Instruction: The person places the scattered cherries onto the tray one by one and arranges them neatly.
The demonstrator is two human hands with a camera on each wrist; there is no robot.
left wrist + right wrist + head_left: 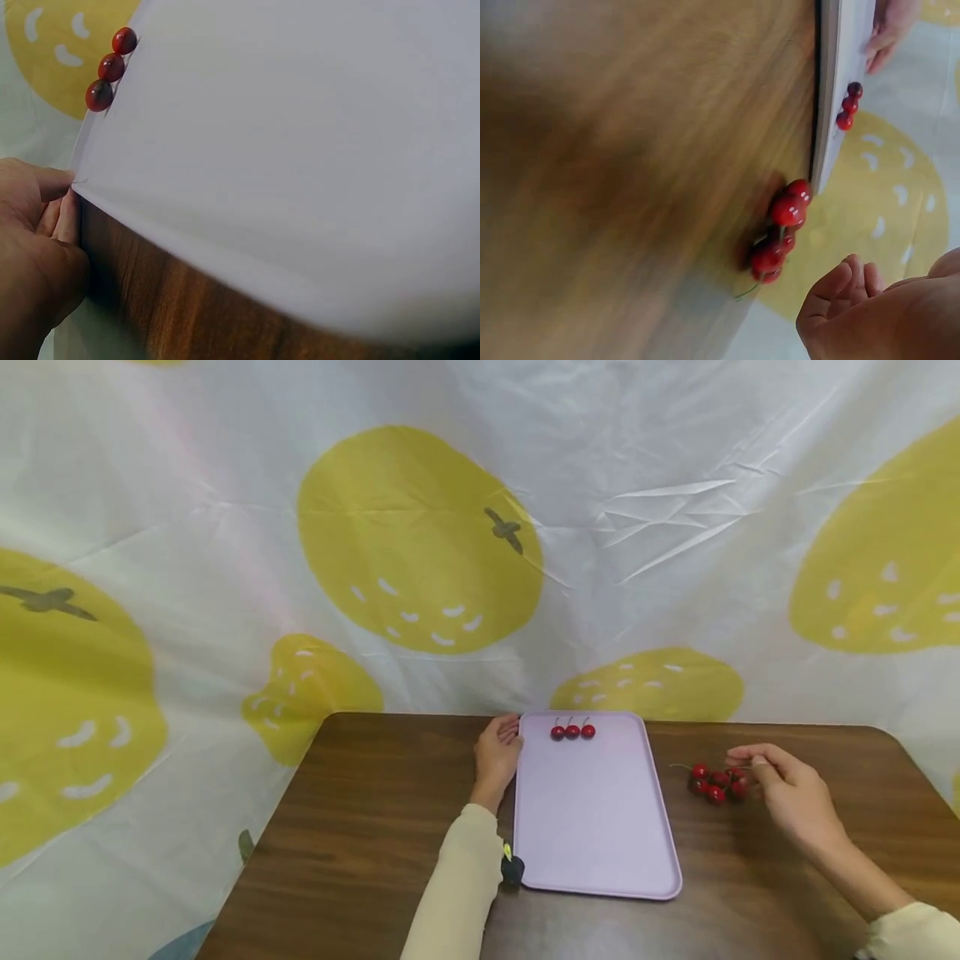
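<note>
- Left hand grips the lilac tray by its far left corner, thumb at the rim
- Three cherries sit in a row along the tray's far edge
- Cherry pile lies on the desk, beyond the tray's right edge
- Right hand is beside the pile, fingers bent; cannot tell whether they pinch a stem

Row of three cherries on lilac tray, cherry cluster beside
</note>
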